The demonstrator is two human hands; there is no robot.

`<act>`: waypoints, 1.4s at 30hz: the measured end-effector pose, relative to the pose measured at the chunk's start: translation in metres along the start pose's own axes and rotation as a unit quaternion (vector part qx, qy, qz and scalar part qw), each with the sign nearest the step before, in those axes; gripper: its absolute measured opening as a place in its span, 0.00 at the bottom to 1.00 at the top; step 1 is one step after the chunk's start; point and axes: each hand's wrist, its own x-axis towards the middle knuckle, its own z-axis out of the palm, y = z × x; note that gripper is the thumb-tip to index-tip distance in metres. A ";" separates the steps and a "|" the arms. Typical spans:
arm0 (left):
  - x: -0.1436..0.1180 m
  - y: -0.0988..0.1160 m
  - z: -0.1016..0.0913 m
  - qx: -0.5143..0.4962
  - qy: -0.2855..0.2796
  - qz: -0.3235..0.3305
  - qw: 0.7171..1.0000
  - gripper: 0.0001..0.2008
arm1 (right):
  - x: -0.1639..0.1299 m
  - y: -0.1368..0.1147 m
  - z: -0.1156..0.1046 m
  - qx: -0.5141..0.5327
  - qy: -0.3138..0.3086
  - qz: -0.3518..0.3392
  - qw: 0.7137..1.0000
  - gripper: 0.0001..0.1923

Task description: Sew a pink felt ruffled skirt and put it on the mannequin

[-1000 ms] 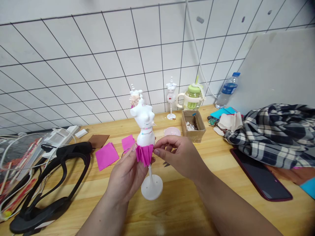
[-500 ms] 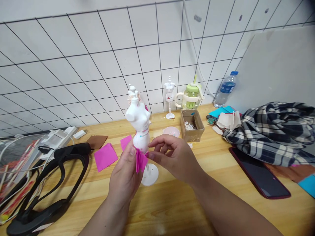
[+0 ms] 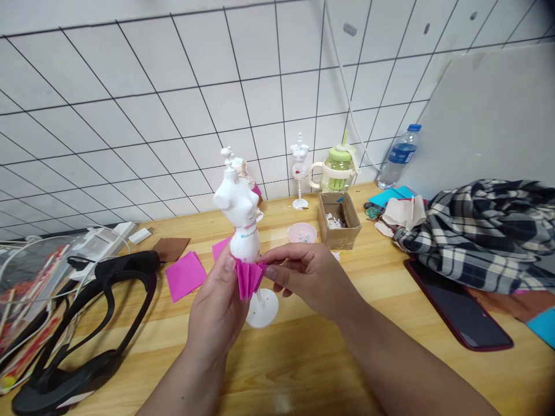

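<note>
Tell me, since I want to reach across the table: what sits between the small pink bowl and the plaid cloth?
In the head view, an open cardboard box with paper scraps stands between the pink bowl and the plaid cloth, right beside the bowl.

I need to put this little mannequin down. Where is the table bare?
Bare wood lies in front of the mannequin, between the black headset and the dark phone. It is crowded by the cardboard box and plaid cloth.

A single head-worn camera looks forward and down, close over the wooden table [image 3: 390, 300], facing the tiled wall [image 3: 130, 86].
</note>
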 end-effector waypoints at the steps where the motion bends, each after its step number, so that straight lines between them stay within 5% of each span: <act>1: 0.000 0.000 -0.001 0.004 -0.001 0.005 1.000 0.15 | 0.000 0.000 -0.001 -0.003 0.000 -0.005 1.000 0.12; 12: 0.001 -0.002 -0.001 0.003 0.008 0.011 1.000 0.16 | 0.000 0.000 0.001 -0.066 0.047 -0.049 0.996 0.11; 21: 0.000 -0.001 -0.002 0.010 0.005 0.005 1.000 0.15 | -0.001 -0.003 0.000 0.009 -0.002 -0.002 1.000 0.13; 34: 0.001 -0.002 0.000 0.008 0.019 0.008 1.000 0.17 | -0.003 0.000 0.002 -0.062 0.024 -0.029 0.997 0.11; 42: -0.003 -0.007 -0.005 0.090 0.084 0.031 0.992 0.21 | -0.005 -0.003 0.007 -0.119 0.071 -0.058 0.989 0.09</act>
